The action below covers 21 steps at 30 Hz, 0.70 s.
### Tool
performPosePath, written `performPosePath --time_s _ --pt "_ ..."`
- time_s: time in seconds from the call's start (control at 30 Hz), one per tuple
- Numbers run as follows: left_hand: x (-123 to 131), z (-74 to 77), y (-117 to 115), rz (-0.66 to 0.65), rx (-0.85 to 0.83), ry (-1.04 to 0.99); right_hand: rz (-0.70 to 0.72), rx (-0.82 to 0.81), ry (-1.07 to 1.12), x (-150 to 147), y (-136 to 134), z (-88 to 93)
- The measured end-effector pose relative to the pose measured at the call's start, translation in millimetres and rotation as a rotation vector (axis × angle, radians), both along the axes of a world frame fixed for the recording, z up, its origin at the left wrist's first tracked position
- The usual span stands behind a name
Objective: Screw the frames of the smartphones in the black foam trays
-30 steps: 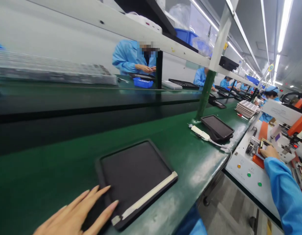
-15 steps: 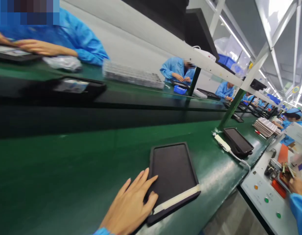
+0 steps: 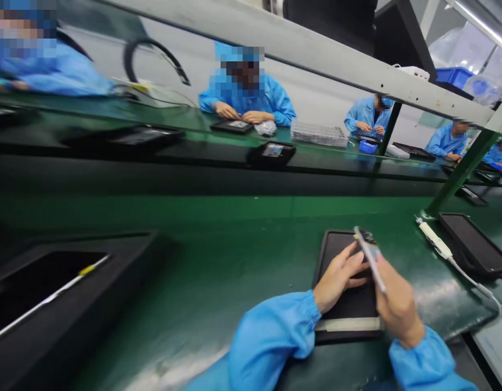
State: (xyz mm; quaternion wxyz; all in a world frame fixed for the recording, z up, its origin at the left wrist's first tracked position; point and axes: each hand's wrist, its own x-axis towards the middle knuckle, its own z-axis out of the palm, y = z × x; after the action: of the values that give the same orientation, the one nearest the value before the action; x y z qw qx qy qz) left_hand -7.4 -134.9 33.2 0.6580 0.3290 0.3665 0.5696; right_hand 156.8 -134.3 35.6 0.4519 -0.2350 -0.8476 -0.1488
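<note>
A black tray [image 3: 346, 304] with a cream strip along its near edge lies on the green bench. My right hand [image 3: 398, 301] holds a thin, flat device [image 3: 370, 259] tilted up on its edge over the tray's right side. Small parts show at the device's top end. My left hand [image 3: 343, 274] is over the tray, fingers spread and pointing at the device; whether the fingertips touch it is unclear.
A large black foam tray [image 3: 124, 288] with a white cable sits at the left. To the right are a white cabled tool [image 3: 436, 239] and stacked black trays [image 3: 474, 244]. Across the raised green shelf [image 3: 218, 176], people in blue work.
The view has swung left, bringing in the large foam tray. My right hand has come from the right-hand side to the tray with the flat device. My left hand now reaches over the tray.
</note>
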Motion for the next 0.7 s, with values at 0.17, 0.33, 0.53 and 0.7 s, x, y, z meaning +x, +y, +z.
performPosePath --time_s 0.17,0.33,0.53,0.7 --pt "-11 -16.5 25 0.195 -0.048 -0.126 0.215 -0.310 -0.148 -25 9 -18.2" --pt "-24 -21.9 24 0.176 -0.096 -0.169 -0.013 -0.484 0.148 17 47 -31.5" --pt "-20 -21.1 22 0.119 -0.127 -0.165 -0.045 -0.592 0.148 19 57 -54.9" --pt "-20 -23.3 23 0.118 -0.151 -0.182 -0.046 -0.583 0.088 15 50 -56.3"
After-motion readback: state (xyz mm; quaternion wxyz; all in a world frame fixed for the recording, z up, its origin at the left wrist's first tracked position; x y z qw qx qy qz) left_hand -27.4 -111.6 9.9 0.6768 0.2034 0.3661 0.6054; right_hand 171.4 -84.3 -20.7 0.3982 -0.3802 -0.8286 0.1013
